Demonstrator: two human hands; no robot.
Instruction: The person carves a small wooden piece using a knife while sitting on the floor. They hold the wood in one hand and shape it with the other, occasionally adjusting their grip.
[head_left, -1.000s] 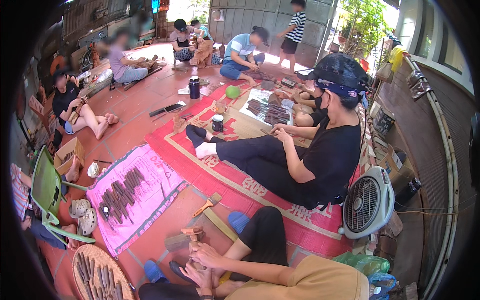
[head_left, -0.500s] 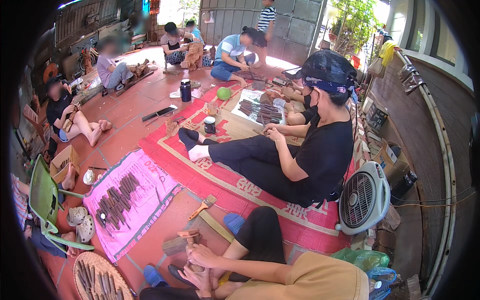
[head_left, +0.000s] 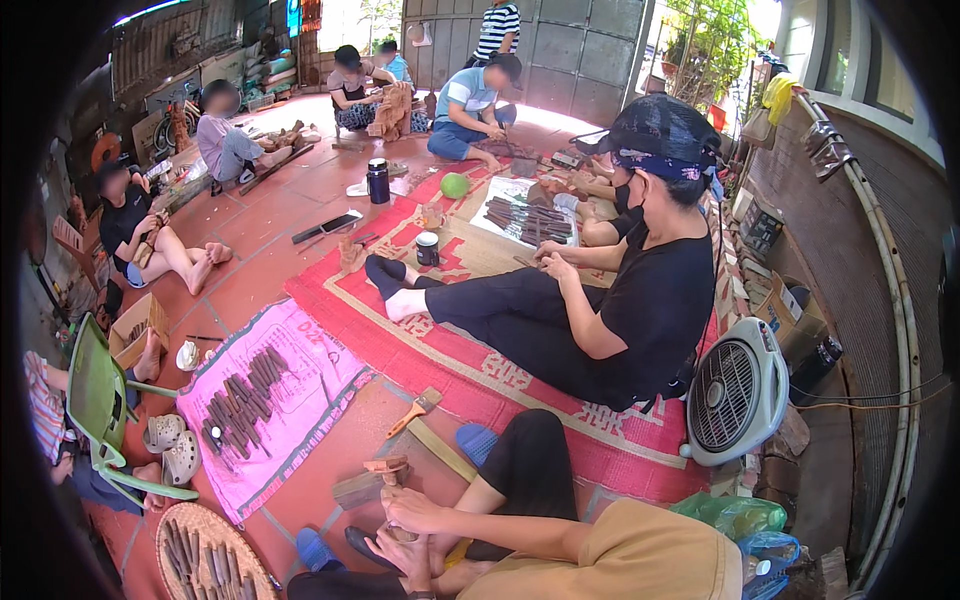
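At the bottom edge, my right hand [head_left: 428,512] and my left hand [head_left: 405,558] are closed together on a small brown wooden piece [head_left: 400,535], just above my feet. Right in front of them stands a low wooden block [head_left: 368,484] with a shaped wooden part on top. A wood-handled brush [head_left: 415,410] lies on the tiles beyond it. My bent knee in black trousers [head_left: 530,460] rises to the right of my hands, and part of the wooden piece is hidden by my fingers.
A person in black [head_left: 640,300] sits on the red mat [head_left: 470,360] ahead, beside a white floor fan [head_left: 735,395]. Dark wooden sticks lie on a pink sheet [head_left: 300,400] and in a woven tray [head_left: 200,550]. A green chair [head_left: 95,400] stands at left; several people sit farther back.
My hands stay together on the wooden piece by the block. The view has drifted slightly, and the standing person at the back has shifted to the left.
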